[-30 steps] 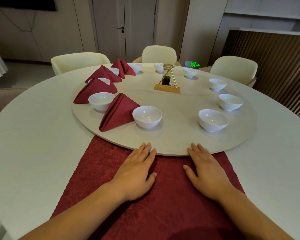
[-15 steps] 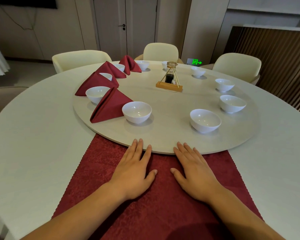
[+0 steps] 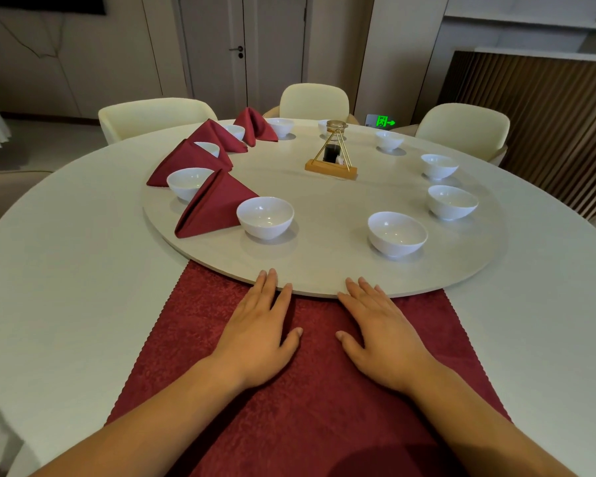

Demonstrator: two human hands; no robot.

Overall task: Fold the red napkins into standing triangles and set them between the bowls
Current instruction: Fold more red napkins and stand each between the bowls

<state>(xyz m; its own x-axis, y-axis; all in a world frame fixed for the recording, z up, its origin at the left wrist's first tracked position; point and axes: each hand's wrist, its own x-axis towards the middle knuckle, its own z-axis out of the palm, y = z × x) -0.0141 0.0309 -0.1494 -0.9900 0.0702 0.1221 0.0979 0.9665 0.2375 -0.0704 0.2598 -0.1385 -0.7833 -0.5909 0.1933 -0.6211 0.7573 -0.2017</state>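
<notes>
Four red folded napkins [image 3: 183, 160] stand on the left side of the round turning board [image 3: 324, 291]. Each is a triangle with its tip up. The nearest folded napkin [image 3: 214, 204] stands between two white bowls [image 3: 190, 182], just beside them.

In front of the person lies a flat napkin [image 3: 186, 339]. It is dark red with zigzag sides. Its long way runs from the person to the board, and its far end goes under the board's rim.

The left grip [image 3: 258, 339] lies flat on it with straight fingers, holding nothing. The right grip [image 3: 382, 339] lies the same way, also holding nothing. Both sets of fingertips reach the rim.

More bowls sit well apart on the board's right side. The worktop [image 3: 66, 270] is pale and round, with cream chairs [image 3: 155, 115] and a door [image 3: 272, 46] behind it.
</notes>
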